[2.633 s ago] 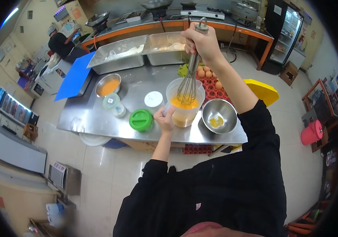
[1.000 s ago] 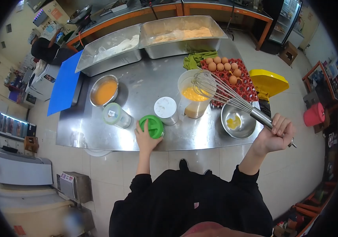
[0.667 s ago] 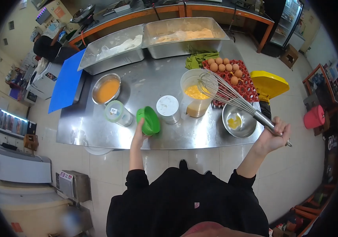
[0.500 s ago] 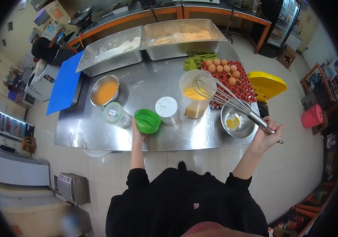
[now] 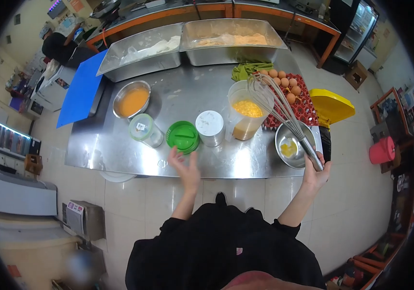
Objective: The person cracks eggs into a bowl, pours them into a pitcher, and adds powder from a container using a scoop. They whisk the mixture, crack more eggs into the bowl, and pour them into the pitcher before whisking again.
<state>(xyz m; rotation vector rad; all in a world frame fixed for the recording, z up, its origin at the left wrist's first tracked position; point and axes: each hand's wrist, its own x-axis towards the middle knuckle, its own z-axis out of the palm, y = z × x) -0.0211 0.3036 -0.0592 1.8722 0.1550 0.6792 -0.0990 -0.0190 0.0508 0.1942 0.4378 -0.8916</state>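
My right hand [image 5: 316, 174] is wrapped round the handle of a wire whisk [image 5: 289, 123], whose loops lean over a tall clear pitcher [image 5: 245, 113] of yellow mixture. Below the whisk is a steel bowl [image 5: 290, 146] with a little yellow liquid. My left hand [image 5: 186, 169] is near the table's front edge, fingers apart and empty, just in front of a green container [image 5: 183, 137]. Beside that container stand a white-lidded tin [image 5: 210, 128] on the right and a clear jar with a green-rimmed lid [image 5: 146, 130] on the left.
Two steel trays [image 5: 141, 55] holding powders line the table's back. A bowl of orange liquid [image 5: 132, 100] sits left, near a blue board [image 5: 81, 89]. Eggs in a red tray [image 5: 303, 104], a green cloth [image 5: 250, 70] and a yellow bin lid [image 5: 332, 107] are right. Another person [image 5: 62, 47] stands far left.
My left hand has let go of the green container and drawn back toward me. My right hand has moved slightly left, and the whisk is now more upright. The view has shifted a little.
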